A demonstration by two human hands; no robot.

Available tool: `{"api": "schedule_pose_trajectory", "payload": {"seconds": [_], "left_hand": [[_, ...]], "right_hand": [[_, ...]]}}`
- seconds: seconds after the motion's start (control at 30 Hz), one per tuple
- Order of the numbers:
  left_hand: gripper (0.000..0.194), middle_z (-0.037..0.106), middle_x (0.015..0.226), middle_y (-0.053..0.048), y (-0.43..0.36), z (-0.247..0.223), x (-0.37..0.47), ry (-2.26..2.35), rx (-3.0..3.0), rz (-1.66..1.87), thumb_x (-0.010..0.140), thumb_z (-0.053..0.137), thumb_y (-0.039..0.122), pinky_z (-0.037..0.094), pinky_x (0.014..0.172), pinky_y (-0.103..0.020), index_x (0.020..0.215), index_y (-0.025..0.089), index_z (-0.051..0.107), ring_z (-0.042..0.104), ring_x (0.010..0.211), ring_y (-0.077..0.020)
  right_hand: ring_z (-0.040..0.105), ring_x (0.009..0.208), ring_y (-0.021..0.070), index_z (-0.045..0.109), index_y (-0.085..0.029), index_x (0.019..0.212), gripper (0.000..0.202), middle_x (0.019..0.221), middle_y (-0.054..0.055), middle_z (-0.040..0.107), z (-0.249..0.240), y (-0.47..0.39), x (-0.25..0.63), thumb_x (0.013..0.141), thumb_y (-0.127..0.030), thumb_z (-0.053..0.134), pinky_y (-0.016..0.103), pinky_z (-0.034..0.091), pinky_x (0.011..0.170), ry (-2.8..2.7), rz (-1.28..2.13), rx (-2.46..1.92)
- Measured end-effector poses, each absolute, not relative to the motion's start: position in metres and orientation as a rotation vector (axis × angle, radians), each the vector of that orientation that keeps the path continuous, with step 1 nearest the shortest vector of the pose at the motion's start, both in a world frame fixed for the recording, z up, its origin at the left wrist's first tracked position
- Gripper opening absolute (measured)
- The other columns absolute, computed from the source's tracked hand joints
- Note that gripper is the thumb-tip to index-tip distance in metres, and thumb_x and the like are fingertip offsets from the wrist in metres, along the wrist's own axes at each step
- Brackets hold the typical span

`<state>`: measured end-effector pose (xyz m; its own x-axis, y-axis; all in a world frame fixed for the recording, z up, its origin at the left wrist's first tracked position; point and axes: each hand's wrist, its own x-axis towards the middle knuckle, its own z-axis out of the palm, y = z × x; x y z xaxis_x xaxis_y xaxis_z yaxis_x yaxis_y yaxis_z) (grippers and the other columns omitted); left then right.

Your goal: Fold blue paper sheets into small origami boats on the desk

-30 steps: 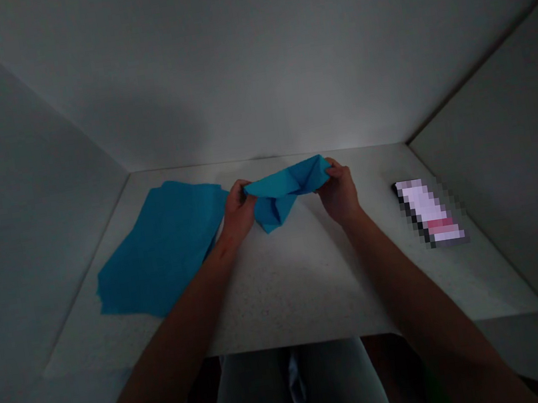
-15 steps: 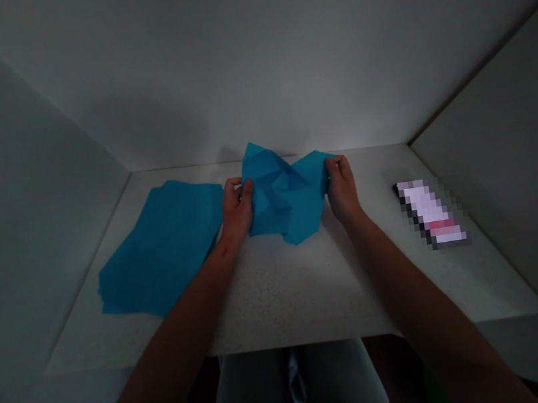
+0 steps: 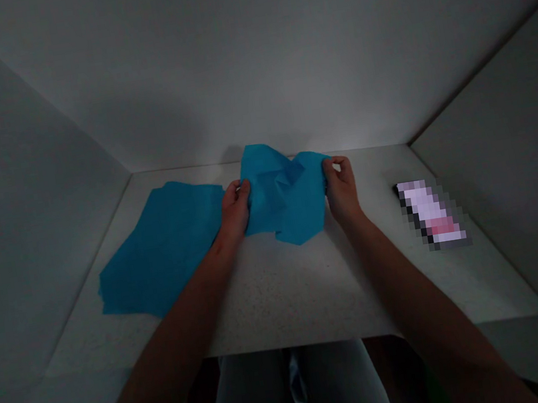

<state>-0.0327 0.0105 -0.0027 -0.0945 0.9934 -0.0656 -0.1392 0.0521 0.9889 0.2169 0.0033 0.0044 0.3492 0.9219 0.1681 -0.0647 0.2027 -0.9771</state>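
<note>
A creased blue sheet (image 3: 286,195), paper or cloth, is held up between my two hands above the middle of the table. My left hand (image 3: 237,207) pinches its left edge between thumb and fingers. At the upper right corner, the fingertips of my right hand (image 3: 341,187) grip the sheet. Folds run across its middle, and its lower edge is uneven. Left of my left hand, a larger blue sheet or pile of sheets (image 3: 160,251) lies flat on the table, partly covered by my left forearm.
The pale speckled table (image 3: 284,300) has walls at its back, left and right. A phone (image 3: 429,211), blurred by pixels, lies at the right with its screen lit. My legs are below the front edge.
The held sheet has changed shape slightly, its top left corner now blunter and its folds shifted. Both hands have moved a little, my left hand slightly left and down.
</note>
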Motion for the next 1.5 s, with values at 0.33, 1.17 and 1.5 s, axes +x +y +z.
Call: {"api": "schedule_pose_trajectory", "payload": {"seconds": [0.33, 1.17, 1.5], "left_hand": [[0.043, 0.078, 0.098, -0.009, 0.001, -0.003, -0.019, 0.948, 1.185, 1.071, 0.092, 0.079, 0.062, 0.064, 0.081, -0.037, 0.106, 0.022, 0.073, 0.075, 0.09, -0.025], [0.037, 0.065, 0.097, -0.005, 0.022, -0.006, -0.056, 1.445, 1.325, 1.632, 0.104, 0.063, 0.062, 0.052, 0.088, -0.033, 0.103, 0.026, 0.059, 0.063, 0.096, -0.0223], [0.024, 0.066, 0.098, -0.004, 0.009, 0.024, -0.092, 1.682, 1.308, 1.722, 0.104, 0.059, 0.05, 0.054, 0.089, -0.034, 0.104, 0.026, 0.058, 0.066, 0.098, -0.0224]], "right_hand": [[0.068, 0.076, 0.0198, 0.062, -0.029, 0.103, 0.046, 0.085, -0.001, 0.072, -0.002, -0.007, 0.186, 0.08, -0.061, 0.085, 0.035, 0.057, 0.068, -1.116, 1.238, -1.1], [0.045, 0.063, 0.0147, 0.045, -0.032, 0.112, 0.054, 0.079, -0.007, 0.05, 0.007, 0.007, 0.251, 0.094, -0.077, 0.066, 0.027, 0.036, 0.06, -0.945, 0.566, -1.22], [0.05, 0.065, 0.0147, 0.048, -0.028, 0.113, 0.045, 0.082, -0.005, 0.054, -0.001, 0.01, 0.244, 0.097, -0.066, 0.065, 0.027, 0.037, 0.059, -0.942, 0.505, -1.24]]}}
